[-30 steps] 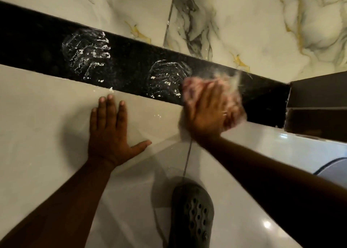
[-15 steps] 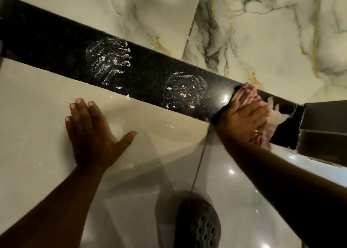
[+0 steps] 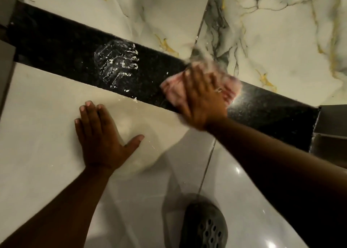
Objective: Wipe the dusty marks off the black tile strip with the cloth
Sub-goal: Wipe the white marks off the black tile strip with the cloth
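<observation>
A black tile strip (image 3: 62, 48) runs diagonally from upper left to right across the floor. One white dusty shoe-print mark (image 3: 117, 63) lies on it left of centre. My right hand (image 3: 202, 99) presses a pink cloth (image 3: 173, 91) flat on the strip, to the right of that mark and blurred by motion. The stretch of strip to the right of the cloth (image 3: 272, 112) looks dark and shiny. My left hand (image 3: 102, 137) rests flat, fingers apart, on the cream tile below the mark, holding nothing.
Marbled white tiles with gold veins (image 3: 272, 41) lie beyond the strip. White crumbs (image 3: 135, 99) dot the cream tile by the strip's lower edge. My dark perforated shoe (image 3: 204, 227) is at the bottom. A grey step or frame (image 3: 332, 120) sits at the right.
My right hand swept the cloth leftwards from the strip's right end. It now covers the spot where the second dusty mark was. The view shifted, and my left hand stayed flat.
</observation>
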The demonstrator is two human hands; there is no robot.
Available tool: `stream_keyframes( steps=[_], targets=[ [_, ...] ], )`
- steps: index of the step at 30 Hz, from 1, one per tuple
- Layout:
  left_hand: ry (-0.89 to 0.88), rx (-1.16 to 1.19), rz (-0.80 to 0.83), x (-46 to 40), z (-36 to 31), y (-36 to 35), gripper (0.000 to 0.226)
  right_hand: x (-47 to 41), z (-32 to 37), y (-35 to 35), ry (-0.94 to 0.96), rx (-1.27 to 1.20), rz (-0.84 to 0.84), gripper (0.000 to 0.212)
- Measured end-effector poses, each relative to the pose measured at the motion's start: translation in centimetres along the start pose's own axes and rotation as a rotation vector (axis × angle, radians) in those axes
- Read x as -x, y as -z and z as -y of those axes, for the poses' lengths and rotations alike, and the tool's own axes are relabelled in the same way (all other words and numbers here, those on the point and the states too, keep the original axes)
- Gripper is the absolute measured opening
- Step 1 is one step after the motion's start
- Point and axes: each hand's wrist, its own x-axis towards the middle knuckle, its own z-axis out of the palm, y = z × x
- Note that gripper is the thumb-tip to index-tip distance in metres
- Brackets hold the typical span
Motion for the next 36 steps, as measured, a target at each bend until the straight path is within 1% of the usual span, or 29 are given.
stream_keyframes(
  steps=[2,4,5,6,7,8,10,11,13,15,16,17,18,20,21,22,25,26,27,28,29,31,33,36],
  targets=[
    [0.001,0.003,0.001,0.0,0.2,-0.1,0.125,-0.8,-2.2,0.7,-0.359,-0.035,-0.06,0.077],
    [0.005,0.008,0.003,0.0,0.4,-0.1,0.126,-0.3,-2.2,0.7,-0.713,-0.106,-0.107,0.081],
    [0.006,0.007,0.003,-0.1,0.4,-0.1,0.126,0.1,-1.1,0.4,-0.849,-0.152,-0.133,0.082],
    [0.002,0.006,0.002,-0.1,0.3,-0.2,0.127,0.6,0.5,0.2,-0.938,-0.192,-0.164,0.083],
    [0.0,0.009,0.002,-0.1,0.3,-0.3,0.127,1.2,2.4,-0.2,-0.953,-0.211,-0.174,0.083],
    [-0.002,0.014,0.006,0.0,0.4,-0.2,0.127,1.9,4.4,-0.7,-0.889,-0.212,-0.151,0.082],
    [0.003,0.022,0.014,-0.1,0.4,-0.2,0.128,2.7,7.4,-1.5,-0.634,-0.159,-0.072,0.079],
    [0.006,0.022,0.016,-0.1,0.4,-0.2,0.128,2.5,7.6,-1.5,-0.496,-0.132,-0.039,0.077],
    [0.008,0.015,0.02,0.0,0.3,-0.1,0.128,0.7,5.8,-0.6,-0.145,-0.069,0.003,0.074],
    [0.0,0.008,0.027,0.0,0.4,0.0,0.127,-1.6,2.6,0.6,0.232,0.06,0.021,0.075],
    [-0.005,0.012,0.033,0.0,0.3,0.1,0.127,-2.4,1.2,1.1,0.317,0.085,0.023,0.076],
    [-0.008,0.019,0.039,0.0,0.2,0.2,0.127,-2.7,0.0,1.3,0.291,0.078,0.013,0.075],
    [-0.007,0.023,0.041,0.0,0.2,0.3,0.127,-2.6,-0.6,1.3,0.151,0.039,-0.01,0.075],
    [-0.004,0.02,0.044,0.0,0.4,0.4,0.128,-1.3,-0.7,0.8,-0.317,-0.058,-0.087,0.076],
    [-0.013,0.017,0.044,-0.1,0.4,0.5,0.129,-0.5,-0.7,0.5,-0.517,-0.069,-0.123,0.079],
    [-0.03,0.016,0.048,-0.2,0.5,0.5,0.129,0.3,-0.7,0.3,-0.668,-0.075,-0.144,0.083],
    [-0.049,0.013,0.056,-0.6,1.1,0.3,0.13,0.9,0.2,-0.2,-0.942,-0.16,-0.186,0.089],
    [-0.05,0.012,0.051,-0.7,1.1,0.2,0.13,0.7,0.7,-0.4,-1.001,-0.176,-0.203,0.089],
    [-0.053,0.008,0.05,-0.7,1.1,0.2,0.13,0.5,1.2,-0.6,-1.021,-0.178,-0.212,0.089],
    [-0.057,0.004,0.047,-0.6,1.1,0.1,0.129,0.5,1.6,-0.8,-0.994,-0.168,-0.206,0.088],
    [-0.063,0.003,0.042,-0.6,1.0,0.0,0.129,0.6,1.8,-0.8,-0.913,-0.147,-0.196,0.087],
    [-0.066,-0.002,0.043,-0.6,1.1,0.0,0.128,1.3,2.1,-0.8,-0.65,-0.1,-0.158,0.083],
    [-0.066,-0.008,0.036,-0.6,1.1,0.1,0.128,2.2,2.0,-0.5,-0.321,-0.035,-0.08,0.08],
    [-0.067,-0.002,0.032,-0.6,1.0,0.2,0.129,2.9,-0.8,0.2,0.278,0.126,0.071,0.079]
  ],
)
